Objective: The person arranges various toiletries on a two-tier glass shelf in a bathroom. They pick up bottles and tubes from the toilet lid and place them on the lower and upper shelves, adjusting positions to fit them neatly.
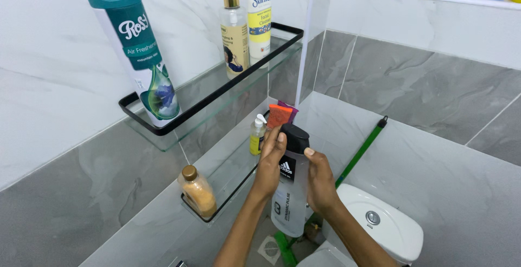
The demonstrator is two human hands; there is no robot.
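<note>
A tall clear bottle with a black cap [291, 191] is upright in front of me, held by both hands. My left hand [269, 161] wraps its left side, fingers up by the cap. My right hand [320, 183] grips the right side with the thumb near the cap. The bottle hangs in the air just right of the lower glass shelf [228, 164], above the floor.
The lower shelf holds an orange-filled bottle [198, 192], a small yellow pump bottle [257, 135] and orange and purple sponges [281, 114]. The upper shelf [217, 96] carries a teal spray can [135, 44], a pump bottle [234, 31] and a white-yellow bottle [260, 14]. A toilet cistern [380, 226] and a green handle [361, 150] are at right.
</note>
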